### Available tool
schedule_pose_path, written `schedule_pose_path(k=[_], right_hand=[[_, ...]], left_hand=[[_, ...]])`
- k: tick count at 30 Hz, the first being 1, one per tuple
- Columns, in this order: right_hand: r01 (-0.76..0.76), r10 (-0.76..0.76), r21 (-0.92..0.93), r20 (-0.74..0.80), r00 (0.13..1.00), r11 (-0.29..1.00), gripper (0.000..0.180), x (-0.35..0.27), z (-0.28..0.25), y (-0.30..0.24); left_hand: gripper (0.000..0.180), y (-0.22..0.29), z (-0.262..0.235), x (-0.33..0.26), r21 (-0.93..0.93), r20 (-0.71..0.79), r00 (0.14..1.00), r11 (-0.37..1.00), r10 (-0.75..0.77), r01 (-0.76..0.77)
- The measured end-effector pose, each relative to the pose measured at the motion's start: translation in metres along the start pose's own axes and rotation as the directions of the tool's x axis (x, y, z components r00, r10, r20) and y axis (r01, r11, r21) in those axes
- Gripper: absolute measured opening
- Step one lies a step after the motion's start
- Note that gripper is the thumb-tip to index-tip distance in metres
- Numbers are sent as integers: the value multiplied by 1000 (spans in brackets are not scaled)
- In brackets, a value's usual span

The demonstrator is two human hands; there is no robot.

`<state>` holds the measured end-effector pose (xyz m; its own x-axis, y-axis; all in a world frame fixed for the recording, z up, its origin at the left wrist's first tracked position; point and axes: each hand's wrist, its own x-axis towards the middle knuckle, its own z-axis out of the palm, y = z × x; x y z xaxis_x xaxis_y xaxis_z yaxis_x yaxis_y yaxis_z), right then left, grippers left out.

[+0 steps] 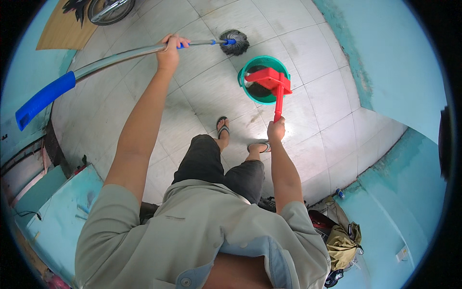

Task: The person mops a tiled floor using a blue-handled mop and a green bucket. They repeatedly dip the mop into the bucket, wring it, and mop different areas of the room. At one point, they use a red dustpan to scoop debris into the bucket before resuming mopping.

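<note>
My left hand (169,52) is closed round the metal pole of a mop (120,59), whose blue end grip sticks out to the far left. The mop's dark grey string head (235,42) rests on the tiles, left of and beyond the bucket. In my right hand (276,130) is the handle of a red plastic dustpan (267,78). Its pan is tilted over a green bucket (265,100). Dark water shows inside the bucket, with something whitish by the dustpan's left edge that I cannot make out.
Pale floor tiles (202,106) with dirty marks lie around my sandalled feet. Turquoise walls (399,62) stand at both sides. At the far left, a motorbike wheel (111,10) is by a wooden board (65,29). A tan bag (342,246) sits at the lower right.
</note>
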<state>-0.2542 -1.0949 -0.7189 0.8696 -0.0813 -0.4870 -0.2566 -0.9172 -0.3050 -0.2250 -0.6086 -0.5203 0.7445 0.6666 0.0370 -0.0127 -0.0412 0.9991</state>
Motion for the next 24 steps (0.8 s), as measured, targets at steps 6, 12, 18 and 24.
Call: schedule_pose_path(k=[6, 12, 18, 24], right_hand=[[-29, 68, 497, -61, 996, 867, 35, 19, -28, 4], [-479, 141, 848, 515, 846, -225, 16, 64, -117, 40], [-407, 337, 845, 518, 786, -348, 12, 181, -136, 205], [-510, 440, 778, 629, 641, -367, 14, 336, -83, 362]], left_hand=[[26, 5, 29, 14, 2, -5, 1000, 1000, 4, -4], [25, 9, 63, 40, -17, -28, 1000, 1000, -3, 2], [24, 11, 74, 23, 19, -74, 997, 1000, 13, -12], [26, 21, 101, -14, 126, -190, 982, 991, -18, 43]])
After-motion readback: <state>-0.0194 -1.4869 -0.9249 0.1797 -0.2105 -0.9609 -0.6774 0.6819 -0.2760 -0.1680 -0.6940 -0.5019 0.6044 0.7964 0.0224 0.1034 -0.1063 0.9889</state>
